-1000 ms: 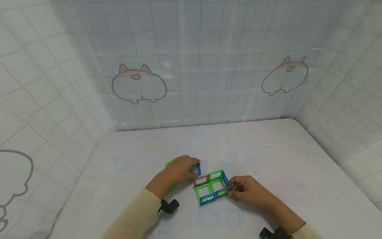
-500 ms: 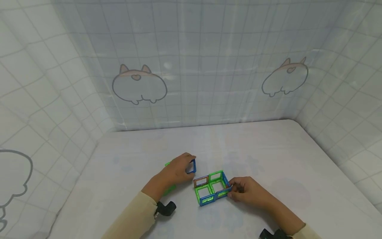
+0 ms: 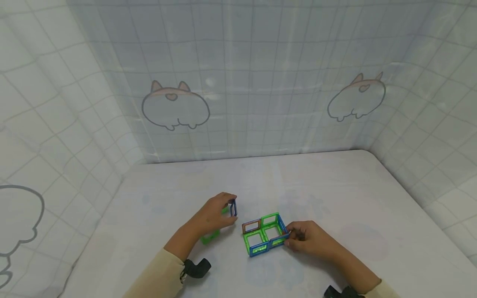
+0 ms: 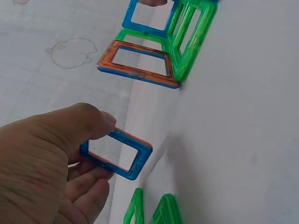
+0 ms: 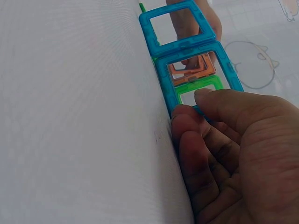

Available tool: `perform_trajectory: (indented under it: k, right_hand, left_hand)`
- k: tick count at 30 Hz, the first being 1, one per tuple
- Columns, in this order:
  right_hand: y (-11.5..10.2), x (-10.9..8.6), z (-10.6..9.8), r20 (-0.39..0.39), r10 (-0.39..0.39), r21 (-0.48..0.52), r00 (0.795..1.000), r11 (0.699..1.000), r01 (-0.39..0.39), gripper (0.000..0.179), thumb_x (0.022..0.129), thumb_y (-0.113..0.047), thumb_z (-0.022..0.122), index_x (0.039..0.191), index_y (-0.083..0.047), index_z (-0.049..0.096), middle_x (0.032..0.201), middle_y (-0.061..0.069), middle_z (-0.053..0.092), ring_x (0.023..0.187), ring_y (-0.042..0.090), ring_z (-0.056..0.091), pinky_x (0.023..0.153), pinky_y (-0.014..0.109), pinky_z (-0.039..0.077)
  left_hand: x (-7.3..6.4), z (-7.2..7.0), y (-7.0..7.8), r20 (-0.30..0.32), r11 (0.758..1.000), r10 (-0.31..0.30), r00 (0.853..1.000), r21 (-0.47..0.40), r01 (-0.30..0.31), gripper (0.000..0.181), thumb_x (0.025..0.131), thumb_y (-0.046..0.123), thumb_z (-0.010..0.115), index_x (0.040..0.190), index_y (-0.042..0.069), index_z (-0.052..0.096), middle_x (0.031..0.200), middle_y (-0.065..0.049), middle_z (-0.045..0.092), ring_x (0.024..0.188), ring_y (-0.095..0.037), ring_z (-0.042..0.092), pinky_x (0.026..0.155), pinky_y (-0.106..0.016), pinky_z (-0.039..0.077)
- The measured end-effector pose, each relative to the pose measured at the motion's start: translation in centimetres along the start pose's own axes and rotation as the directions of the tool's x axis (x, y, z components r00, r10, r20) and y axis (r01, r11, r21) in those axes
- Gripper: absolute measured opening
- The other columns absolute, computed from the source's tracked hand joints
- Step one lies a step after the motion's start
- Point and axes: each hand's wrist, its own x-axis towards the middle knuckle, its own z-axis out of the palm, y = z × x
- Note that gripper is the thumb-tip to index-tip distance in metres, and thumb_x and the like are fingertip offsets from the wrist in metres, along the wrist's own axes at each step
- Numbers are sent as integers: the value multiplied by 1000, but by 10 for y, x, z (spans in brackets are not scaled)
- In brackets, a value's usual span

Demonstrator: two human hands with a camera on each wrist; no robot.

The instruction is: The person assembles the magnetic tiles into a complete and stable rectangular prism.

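Note:
My left hand (image 3: 213,216) pinches a blue square magnetic tile (image 4: 141,162) with an orange edge along one side, holding it up between thumb and fingers. To its right on the table stands a low open box of magnetic tiles (image 3: 269,244), with a green base of two squares and blue, green and orange upright walls. My right hand (image 3: 312,239) grips the box's right corner, thumb and fingers at a blue wall tile (image 5: 163,86). Green tile pieces (image 3: 210,237) lie beneath and behind my left hand, which partly hides them.
The white table (image 3: 320,182) meets a grid-patterned curtain (image 3: 253,103) at the back and sides. Black wrist mounts (image 3: 198,268) sit on both forearms.
My left hand has moved left, away from the tile box, taking the blue tile along and turning it more edge-on. More green tile shows below that hand. My right hand stays put.

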Motion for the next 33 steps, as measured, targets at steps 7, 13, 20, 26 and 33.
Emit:
perform_trajectory:
  k: [7,13,20,26,33]
  right_hand:
    - [2,1,1,-4,-8,-29,1000,1000,8,22,91,-18,72,108,-5,68,80,-2,71,67,10,64,62,24,54]
    - [3,0,1,-18,8,-72,1000,997,-9,19,92,-22,71,106,-11,69,81,-5,71,68,11,65,62,26,55]
    - [3,-3,3,-30,24,-69,999,997,-26,19,92,-23,71,106,-11,69,83,-5,72,70,12,65,62,26,55]
    - [2,-4,5,-41,35,-64,999,997,-38,20,92,-22,71,106,-10,68,83,-4,72,70,11,64,62,25,55]
    - [0,-4,6,-56,44,-72,998,996,-47,20,92,-23,72,106,-10,68,82,-4,71,70,11,64,62,25,54]
  left_hand:
    - [-16,2,1,-21,997,54,998,-62,-56,60,86,22,76,139,4,53,135,-7,58,120,-22,60,99,-35,53]
    - [-25,4,10,-8,993,46,999,-109,-47,62,86,22,77,140,6,53,137,-4,57,123,-19,57,100,-33,52]
    - [-35,6,12,19,988,8,1000,-152,-5,62,87,22,77,140,7,50,138,-6,57,126,-21,57,103,-34,50]
    - [-41,12,10,46,985,43,998,-169,-35,62,87,23,77,140,5,50,139,-7,57,127,-19,57,104,-33,49]
    - [-50,22,12,46,994,65,997,-96,-60,61,87,27,77,139,7,52,137,-1,57,123,-16,58,100,-28,51]
